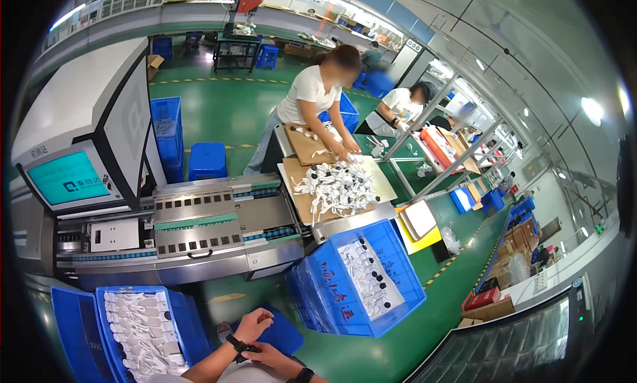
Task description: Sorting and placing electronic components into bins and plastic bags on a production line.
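Note:
My left hand [254,324] is raised over a blue stool [282,335] near the lower edge. Its fingers are loosely bent and apart, with nothing in them. A black wristband [235,344] circles the left wrist. My right hand [271,358] reaches across from the lower right, its fingers closed on the dark piece of that wristband. Another black band [304,375] sits on the right wrist. Left of my hands stands a blue bin [192,323] packed with rows of white corded parts [142,330].
A tilted blue bin [312,293] holds more white parts. Ahead runs a metal conveyor [199,267] beside a white machine with a screen [66,177]. A co-worker [312,94] handles a heap of white corded parts [338,187]. A dark glass panel [511,343] stands lower right.

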`<state>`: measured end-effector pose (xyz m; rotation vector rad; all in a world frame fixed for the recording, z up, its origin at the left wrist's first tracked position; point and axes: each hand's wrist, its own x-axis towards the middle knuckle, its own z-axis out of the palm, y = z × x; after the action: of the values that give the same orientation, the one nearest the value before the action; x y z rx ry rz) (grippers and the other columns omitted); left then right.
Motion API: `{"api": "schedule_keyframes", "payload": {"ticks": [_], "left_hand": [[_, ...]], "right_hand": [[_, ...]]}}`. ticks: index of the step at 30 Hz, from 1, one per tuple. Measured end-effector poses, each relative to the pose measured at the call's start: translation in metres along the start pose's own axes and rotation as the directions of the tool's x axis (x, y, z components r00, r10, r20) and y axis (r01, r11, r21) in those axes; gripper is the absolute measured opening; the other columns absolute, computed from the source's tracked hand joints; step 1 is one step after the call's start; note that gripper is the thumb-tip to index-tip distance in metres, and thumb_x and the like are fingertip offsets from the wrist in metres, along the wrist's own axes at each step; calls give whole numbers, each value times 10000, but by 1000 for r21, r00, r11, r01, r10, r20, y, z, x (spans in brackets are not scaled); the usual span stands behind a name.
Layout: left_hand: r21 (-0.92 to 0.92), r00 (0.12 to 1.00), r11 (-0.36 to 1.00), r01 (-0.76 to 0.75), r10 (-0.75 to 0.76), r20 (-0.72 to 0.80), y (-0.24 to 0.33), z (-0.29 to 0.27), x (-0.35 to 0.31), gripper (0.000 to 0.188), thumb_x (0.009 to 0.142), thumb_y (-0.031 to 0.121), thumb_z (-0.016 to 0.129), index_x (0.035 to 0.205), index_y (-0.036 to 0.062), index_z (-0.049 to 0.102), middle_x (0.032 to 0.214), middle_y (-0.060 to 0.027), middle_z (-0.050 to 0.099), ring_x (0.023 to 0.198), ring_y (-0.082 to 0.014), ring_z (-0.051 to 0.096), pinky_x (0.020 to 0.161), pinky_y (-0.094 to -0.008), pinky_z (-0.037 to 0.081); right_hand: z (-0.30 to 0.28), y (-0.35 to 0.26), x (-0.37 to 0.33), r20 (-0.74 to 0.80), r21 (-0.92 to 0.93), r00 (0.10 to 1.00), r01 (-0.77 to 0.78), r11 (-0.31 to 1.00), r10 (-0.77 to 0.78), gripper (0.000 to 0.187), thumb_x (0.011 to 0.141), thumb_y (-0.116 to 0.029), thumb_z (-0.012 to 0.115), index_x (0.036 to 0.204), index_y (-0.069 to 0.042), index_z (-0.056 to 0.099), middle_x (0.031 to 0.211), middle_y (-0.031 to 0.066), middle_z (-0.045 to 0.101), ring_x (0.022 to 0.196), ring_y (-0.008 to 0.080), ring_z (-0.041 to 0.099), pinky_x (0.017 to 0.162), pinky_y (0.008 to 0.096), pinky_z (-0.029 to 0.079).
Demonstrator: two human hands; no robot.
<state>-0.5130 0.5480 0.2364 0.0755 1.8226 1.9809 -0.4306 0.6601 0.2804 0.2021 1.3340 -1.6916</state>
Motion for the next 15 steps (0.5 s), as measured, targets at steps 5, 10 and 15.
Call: {"api": "schedule_keyframes", "payload": {"ticks": [5,10,15], "left_hand": [[123,999,992,-10,5,42,-15,60,-12,191,917,113,664,1086,23,666,920,-63,723,835,-119,677,771,-267,540],[162,999,987,-6,1,32,-21,107,-43,198,912,122,673,1086,29,671,923,-48,718,817,-115,661,765,-268,534],[356,1000,934,21,-14,-21,11,139,-76,211,911,124,674,1094,19,667,929,-50,715,841,-113,666,779,-270,536]], "right_hand": [[-28,26,-57,35,111,999,-2,994,-2,407,938,-330,721,1218,-47,633,1001,-51,622,818,35,490,687,204,382],[-43,55,-96,142,248,977,117,962,-156,383,937,-298,722,1204,-36,639,1023,-43,623,828,34,503,699,200,394],[-60,79,-105,297,99,948,85,991,-111,392,931,-263,728,1223,-21,627,1070,-24,624,863,34,523,711,200,416]]}}
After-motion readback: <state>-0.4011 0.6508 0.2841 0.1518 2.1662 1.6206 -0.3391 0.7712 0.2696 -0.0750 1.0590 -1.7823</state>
